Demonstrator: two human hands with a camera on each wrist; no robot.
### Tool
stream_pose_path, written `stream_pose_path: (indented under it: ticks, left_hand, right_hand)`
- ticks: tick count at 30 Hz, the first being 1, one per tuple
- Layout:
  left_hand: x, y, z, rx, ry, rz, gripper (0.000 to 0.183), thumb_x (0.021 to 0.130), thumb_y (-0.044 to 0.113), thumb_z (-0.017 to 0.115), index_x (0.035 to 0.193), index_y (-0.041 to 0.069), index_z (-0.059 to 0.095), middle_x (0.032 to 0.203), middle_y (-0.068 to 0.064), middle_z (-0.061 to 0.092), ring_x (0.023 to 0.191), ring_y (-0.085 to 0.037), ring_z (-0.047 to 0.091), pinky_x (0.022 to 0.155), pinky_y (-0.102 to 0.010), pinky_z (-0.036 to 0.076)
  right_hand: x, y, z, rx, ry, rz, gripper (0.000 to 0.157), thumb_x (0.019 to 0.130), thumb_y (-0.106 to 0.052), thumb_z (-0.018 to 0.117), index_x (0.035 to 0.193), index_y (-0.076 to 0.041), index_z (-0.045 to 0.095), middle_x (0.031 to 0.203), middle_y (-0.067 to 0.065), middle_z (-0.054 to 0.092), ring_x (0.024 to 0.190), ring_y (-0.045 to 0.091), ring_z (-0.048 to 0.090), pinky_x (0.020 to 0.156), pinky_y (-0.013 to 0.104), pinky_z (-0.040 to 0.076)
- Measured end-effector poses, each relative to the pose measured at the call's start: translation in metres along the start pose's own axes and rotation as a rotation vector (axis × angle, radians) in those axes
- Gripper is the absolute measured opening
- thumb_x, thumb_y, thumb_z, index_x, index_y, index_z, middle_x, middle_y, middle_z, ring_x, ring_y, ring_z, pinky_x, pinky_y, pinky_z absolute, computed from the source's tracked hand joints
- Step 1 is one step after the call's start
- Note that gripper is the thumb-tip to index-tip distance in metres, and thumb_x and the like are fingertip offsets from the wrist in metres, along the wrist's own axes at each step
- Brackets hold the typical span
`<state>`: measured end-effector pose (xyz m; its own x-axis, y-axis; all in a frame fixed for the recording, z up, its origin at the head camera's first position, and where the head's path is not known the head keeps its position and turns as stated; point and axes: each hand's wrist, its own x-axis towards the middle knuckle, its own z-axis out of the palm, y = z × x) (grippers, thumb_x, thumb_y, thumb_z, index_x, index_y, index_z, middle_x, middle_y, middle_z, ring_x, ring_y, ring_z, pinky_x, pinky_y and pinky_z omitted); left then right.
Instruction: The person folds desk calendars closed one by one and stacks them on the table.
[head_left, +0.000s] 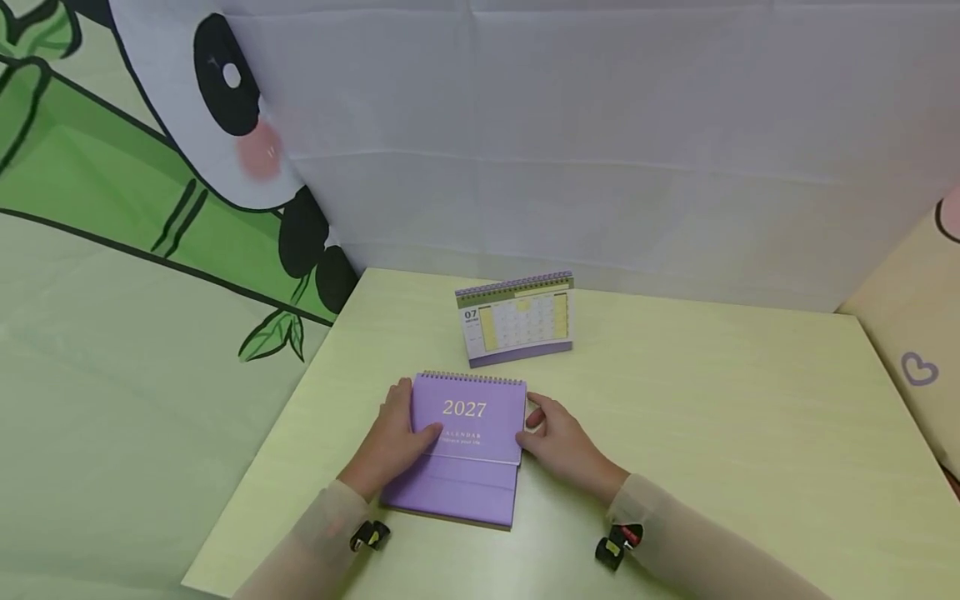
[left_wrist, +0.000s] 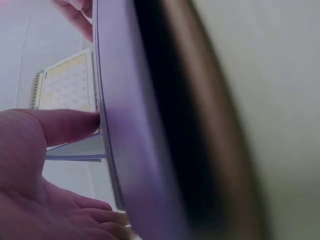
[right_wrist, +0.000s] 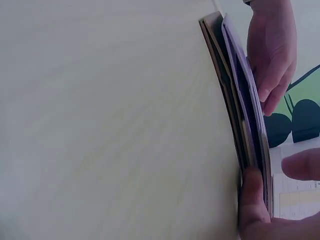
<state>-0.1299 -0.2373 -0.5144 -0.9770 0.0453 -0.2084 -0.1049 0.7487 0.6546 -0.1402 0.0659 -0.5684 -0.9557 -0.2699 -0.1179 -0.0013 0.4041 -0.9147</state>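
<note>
A purple desk calendar (head_left: 472, 417) marked 2027 lies nearly flat, its spiral binding at the far end. My left hand (head_left: 393, 437) holds its left side, thumb across the cover and fingers along the edge. At the right edge, my right hand (head_left: 566, 446) touches the calendar with a thumb tip, its other fingers bent close by. The right wrist view shows a digit (right_wrist: 252, 187) against the layered edge and another (right_wrist: 302, 164) apart from it. Between the purple cover (left_wrist: 125, 105) and the brown base, the left wrist view shows a dark gap.
Behind the purple calendar stands a second desk calendar (head_left: 517, 321), propped as a tent and showing page 07. Both are on a pale yellow table (head_left: 712, 417). A white cloth (head_left: 600, 125) hangs along the table's back edge, and printed cloth with a panda and bamboo (head_left: 187, 192) hangs at left.
</note>
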Motion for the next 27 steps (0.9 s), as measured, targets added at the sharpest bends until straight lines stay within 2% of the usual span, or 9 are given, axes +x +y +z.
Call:
stream_pose_path:
  ticks: [4, 6, 9, 11, 13, 18, 27]
  left_hand:
    - [0.006, 0.006, -0.009, -0.005, -0.006, 0.02, 0.11, 0.11, 0.032, 0.076, 0.186, -0.008, 0.007, 0.197, -0.033, 0.007, 0.185, -0.055, 0.002, 0.151, -0.069, 0.007]
    - [0.011, 0.01, -0.013, -0.018, -0.018, 0.013, 0.109, 0.113, 0.038, 0.074, 0.188, -0.003, 0.007, 0.198, -0.03, 0.007, 0.185, -0.054, 0.003, 0.151, -0.069, 0.01]
    - [0.02, 0.017, -0.018, -0.056, -0.03, 0.008, 0.103, 0.116, 0.044, 0.07, 0.19, 0.005, 0.01, 0.2, -0.026, 0.009, 0.186, -0.051, 0.008, 0.151, -0.067, 0.014]
    - [0.027, 0.02, -0.021, -0.09, -0.033, 0.017, 0.098, 0.118, 0.046, 0.068, 0.191, 0.009, 0.014, 0.2, -0.023, 0.012, 0.187, -0.048, 0.011, 0.151, -0.066, 0.016]
    - [0.034, 0.022, -0.024, -0.134, -0.04, 0.025, 0.093, 0.12, 0.049, 0.065, 0.191, 0.013, 0.017, 0.201, -0.018, 0.013, 0.188, -0.045, 0.012, 0.151, -0.066, 0.017]
    - [0.047, 0.026, -0.028, -0.232, -0.066, 0.048, 0.087, 0.122, 0.06, 0.054, 0.192, 0.021, 0.019, 0.202, -0.009, 0.014, 0.189, -0.043, 0.011, 0.15, -0.068, 0.019]
    - [0.071, 0.037, -0.027, -0.386, -0.094, 0.103, 0.084, 0.123, 0.064, 0.049, 0.191, 0.023, 0.022, 0.202, -0.001, 0.017, 0.19, -0.035, 0.01, 0.153, -0.065, 0.014]
  right_hand:
    - [0.013, 0.019, -0.008, 0.035, 0.078, 0.023, 0.078, 0.105, -0.023, 0.082, 0.174, -0.001, 0.051, 0.138, 0.011, 0.072, 0.104, 0.013, 0.077, 0.088, 0.026, 0.064]
    - [0.015, 0.019, -0.014, 0.048, 0.122, 0.014, 0.075, 0.106, -0.022, 0.081, 0.173, -0.002, 0.053, 0.143, 0.014, 0.07, 0.113, 0.018, 0.078, 0.093, 0.027, 0.065]
    - [0.011, -0.001, -0.028, 0.076, 0.163, 0.014, 0.074, 0.108, -0.015, 0.076, 0.174, 0.003, 0.048, 0.157, 0.025, 0.063, 0.139, 0.037, 0.072, 0.113, 0.044, 0.067]
    - [0.007, -0.017, -0.038, 0.079, 0.174, 0.019, 0.075, 0.11, -0.013, 0.073, 0.176, 0.006, 0.043, 0.167, 0.031, 0.054, 0.156, 0.049, 0.06, 0.126, 0.058, 0.06]
    - [0.005, -0.029, -0.047, 0.088, 0.177, 0.041, 0.076, 0.112, -0.012, 0.07, 0.179, 0.005, 0.038, 0.179, 0.031, 0.045, 0.171, 0.052, 0.045, 0.138, 0.067, 0.048]
    - [0.012, -0.032, -0.063, 0.09, 0.185, 0.059, 0.077, 0.117, -0.016, 0.065, 0.184, 0.0, 0.03, 0.193, 0.024, 0.032, 0.183, 0.046, 0.029, 0.148, 0.063, 0.034]
    - [0.029, -0.028, -0.077, 0.095, 0.193, 0.059, 0.084, 0.12, -0.028, 0.062, 0.19, -0.009, 0.021, 0.2, 0.013, 0.022, 0.187, 0.039, 0.022, 0.149, 0.057, 0.034]
